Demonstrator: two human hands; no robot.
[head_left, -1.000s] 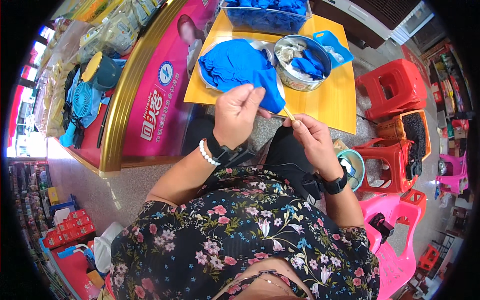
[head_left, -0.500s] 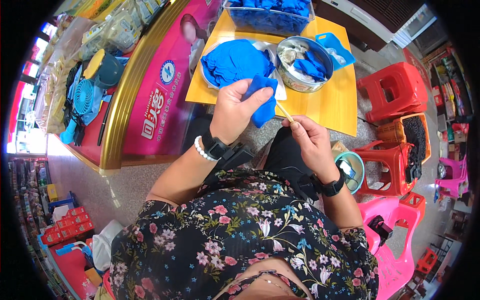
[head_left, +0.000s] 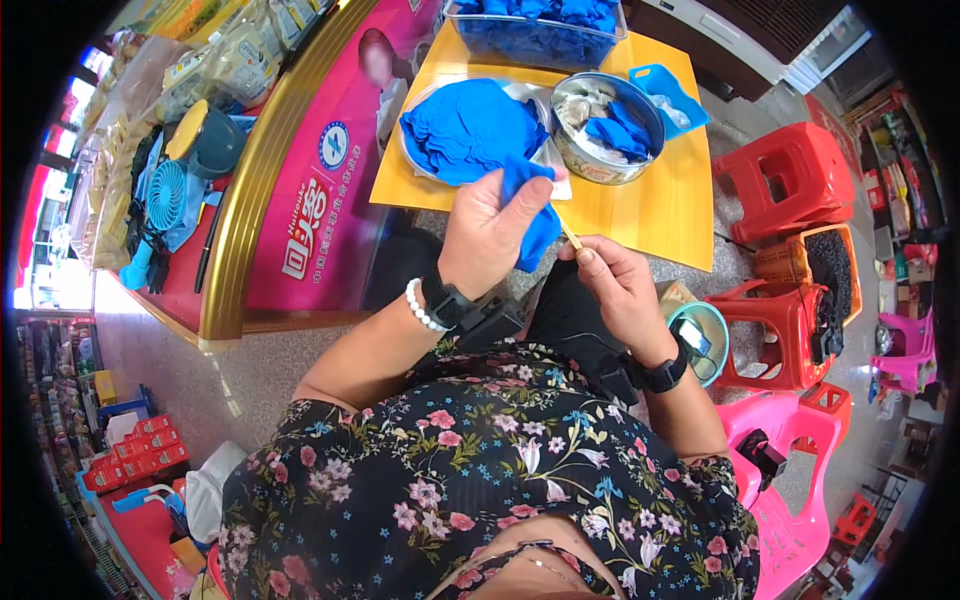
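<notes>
1 soft blue piece (head_left: 541, 238) is pinched between the thumb and fingers of the left hand (head_left: 485, 232), its loose part hanging down in front of the table's near edge. The right hand (head_left: 618, 280) pinches a thin pale stick (head_left: 571, 236) between thumb and fingertips; the stick slants up toward the blue piece's right border, and I cannot tell whether the 2 touch. Only a narrow gap separates the hands.

Past the left hand, a heap of blue pieces (head_left: 475, 128) fills a plate (head_left: 404, 150) near the left edge of the yellow table (head_left: 650, 222). Just right of it is a round tin (head_left: 600, 172) holding blue and whitish pieces, with a small blue basket (head_left: 648, 78) beside it at the table's right side. A see-through tub (head_left: 520, 48) of more blue lies beyond, cut off by the top of the view.

Yellow tabletop runs from the tin to the near right corner. Right of that, a strip of floor (head_left: 733, 225) separates the table from 2 red stools (head_left: 795, 175); on the left, a gold-edged counter (head_left: 226, 250) bounds the space.
</notes>
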